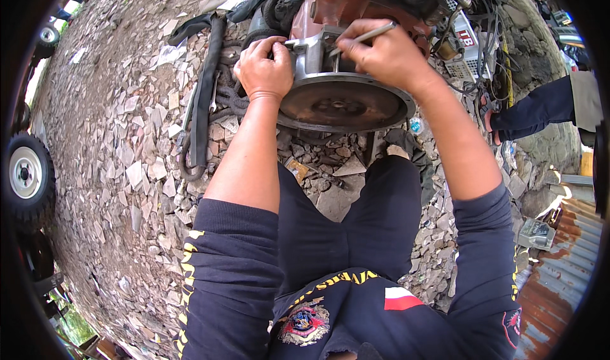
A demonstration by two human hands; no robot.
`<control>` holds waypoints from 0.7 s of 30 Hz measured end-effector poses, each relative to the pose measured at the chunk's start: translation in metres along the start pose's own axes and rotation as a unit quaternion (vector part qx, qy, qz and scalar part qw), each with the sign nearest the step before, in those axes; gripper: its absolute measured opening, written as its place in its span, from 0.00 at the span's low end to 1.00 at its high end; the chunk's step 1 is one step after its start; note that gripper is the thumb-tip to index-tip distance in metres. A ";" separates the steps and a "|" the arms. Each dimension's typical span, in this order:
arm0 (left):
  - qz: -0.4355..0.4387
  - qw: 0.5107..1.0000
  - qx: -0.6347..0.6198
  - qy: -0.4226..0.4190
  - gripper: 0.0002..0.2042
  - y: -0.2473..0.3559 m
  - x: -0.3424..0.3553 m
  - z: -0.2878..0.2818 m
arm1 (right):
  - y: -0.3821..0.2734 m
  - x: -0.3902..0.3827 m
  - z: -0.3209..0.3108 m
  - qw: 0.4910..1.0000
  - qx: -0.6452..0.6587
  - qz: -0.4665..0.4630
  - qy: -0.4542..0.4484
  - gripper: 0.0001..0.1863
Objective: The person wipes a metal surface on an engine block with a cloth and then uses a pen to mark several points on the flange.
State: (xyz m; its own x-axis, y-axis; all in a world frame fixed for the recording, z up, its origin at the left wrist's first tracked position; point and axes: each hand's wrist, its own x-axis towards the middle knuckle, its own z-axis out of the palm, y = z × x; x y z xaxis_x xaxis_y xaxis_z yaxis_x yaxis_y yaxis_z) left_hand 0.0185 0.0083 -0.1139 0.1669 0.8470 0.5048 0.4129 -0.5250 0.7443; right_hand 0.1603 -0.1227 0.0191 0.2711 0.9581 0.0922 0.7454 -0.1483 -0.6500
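Observation:
In front of me stands a grey metal housing (312, 56) with a round rusty flywheel (337, 103) on its near face. My left hand (265, 66) is curled over the housing's upper left edge, its thumb raised along the side. My right hand (389, 54) is closed round a slim grey rod (375, 33), slanted down to the left. The rod's lower end reaches into the ribbed recess on top of the housing; its very tip is hard to make out. Behind this, a reddish-brown engine block (372, 7) joins the housing.
A thick coiled dark rope (230, 93) and a black strap (208, 100) lie left of the housing. At right are a white perforated case (467, 46) with cables, another person's leg (537, 112), and rusty corrugated sheets (559, 284). Broken stones cover the ground; a wheel (28, 174) stands far left.

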 end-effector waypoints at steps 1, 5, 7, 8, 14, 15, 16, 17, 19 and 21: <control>0.000 1.000 0.001 0.001 0.09 0.000 0.000 0.001 | 0.002 -0.002 0.003 1.000 0.022 0.006 0.001 0.12; -0.007 1.000 -0.010 -0.006 0.10 0.002 0.000 0.000 | -0.002 0.000 -0.007 1.000 0.004 0.001 0.012 0.11; -0.023 1.000 -0.017 -0.012 0.10 0.000 0.000 0.002 | 0.001 0.000 -0.001 0.998 -0.028 -0.054 0.027 0.10; -0.026 1.000 -0.014 -0.007 0.10 0.000 0.000 0.002 | -0.003 -0.004 0.002 0.998 -0.033 -0.051 0.006 0.10; -0.029 0.999 -0.024 -0.015 0.10 0.000 0.001 -0.001 | -0.014 -0.014 -0.004 0.991 -0.051 -0.102 0.066 0.08; -0.031 0.999 -0.022 -0.016 0.10 0.002 0.000 -0.001 | -0.013 -0.016 -0.002 0.987 -0.072 -0.129 0.061 0.07; -0.025 0.999 -0.016 -0.014 0.10 0.001 0.000 0.001 | -0.010 -0.019 0.001 0.982 -0.094 -0.155 0.057 0.07; -0.023 1.000 -0.011 -0.011 0.10 0.000 0.000 0.002 | -0.010 -0.021 0.005 0.975 -0.114 -0.183 0.050 0.07; -0.026 1.000 -0.008 -0.011 0.10 -0.003 0.000 0.001 | -0.017 -0.019 0.006 0.981 -0.109 -0.155 0.031 0.06; -0.021 1.000 0.001 -0.003 0.10 -0.001 -0.001 -0.001 | -0.029 -0.015 -0.003 0.987 -0.094 -0.117 0.052 0.06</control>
State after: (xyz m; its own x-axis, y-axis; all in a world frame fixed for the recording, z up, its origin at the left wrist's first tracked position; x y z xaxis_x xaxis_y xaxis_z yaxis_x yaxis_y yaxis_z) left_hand 0.0175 0.0077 -0.1147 0.1542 0.8684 0.4712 0.4211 -0.4892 0.7638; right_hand 0.1365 -0.1335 0.0389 0.1322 0.9428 0.3061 0.8922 0.0214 -0.4512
